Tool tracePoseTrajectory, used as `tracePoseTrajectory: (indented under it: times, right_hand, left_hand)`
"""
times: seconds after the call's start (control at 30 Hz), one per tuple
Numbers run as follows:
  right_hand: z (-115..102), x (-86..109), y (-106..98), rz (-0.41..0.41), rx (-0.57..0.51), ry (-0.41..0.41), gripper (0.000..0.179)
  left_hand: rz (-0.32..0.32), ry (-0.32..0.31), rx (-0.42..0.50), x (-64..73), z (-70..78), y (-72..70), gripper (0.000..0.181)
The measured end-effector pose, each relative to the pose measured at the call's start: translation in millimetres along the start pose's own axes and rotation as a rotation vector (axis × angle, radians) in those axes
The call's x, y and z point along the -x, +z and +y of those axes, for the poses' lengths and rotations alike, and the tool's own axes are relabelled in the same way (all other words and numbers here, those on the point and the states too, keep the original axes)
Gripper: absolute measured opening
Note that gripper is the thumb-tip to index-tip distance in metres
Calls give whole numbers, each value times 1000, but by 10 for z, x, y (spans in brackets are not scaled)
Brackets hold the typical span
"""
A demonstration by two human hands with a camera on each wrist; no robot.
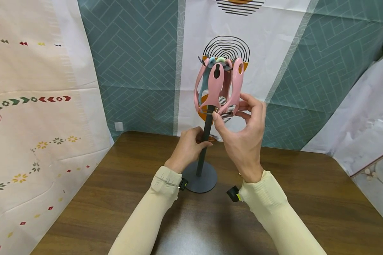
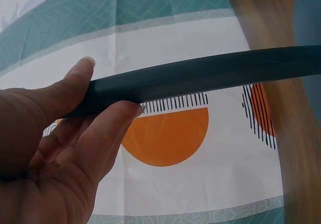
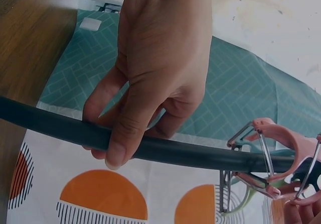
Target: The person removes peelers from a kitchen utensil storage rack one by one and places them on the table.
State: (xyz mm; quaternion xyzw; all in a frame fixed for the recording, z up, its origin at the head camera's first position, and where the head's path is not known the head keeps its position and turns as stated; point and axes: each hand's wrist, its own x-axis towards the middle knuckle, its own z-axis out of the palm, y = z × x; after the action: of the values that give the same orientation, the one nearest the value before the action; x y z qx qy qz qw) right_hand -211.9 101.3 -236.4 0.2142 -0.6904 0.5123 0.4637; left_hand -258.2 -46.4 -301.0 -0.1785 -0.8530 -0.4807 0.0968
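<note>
A dark stand with a slim pole and round base stands on the table. Around its top hang several Y-shaped peelers, mostly pink, such as the front pink peeler; blue and green ones show behind. My left hand grips the pole below them; in the left wrist view its thumb and fingers lie round the pole. My right hand pinches the blade end of the right-hand pink peeler. In the right wrist view, metal blades span the peelers' forks, and only fingertips of the right hand show.
The brown wooden table runs under both arms. A patterned cloth hangs right behind its back edge, with a small white square near the left corner. Pale cloths hang at both sides.
</note>
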Motion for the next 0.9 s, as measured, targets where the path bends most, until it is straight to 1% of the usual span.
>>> tracePoseTrajectory:
  times: [0.4,0.73,0.9]
  right_hand:
    - [26,8,-28,19,-1,18,68]
    - [27,-3,-90,10,30,22,64]
    - [46,1,-97,9,30,17,64]
  left_hand:
    - [-5,-12,-3,-2,4,3,17]
    - [-5,-36,-31,-3,17,0,18]
    - [-5,-34,-35,-4,15,4,17]
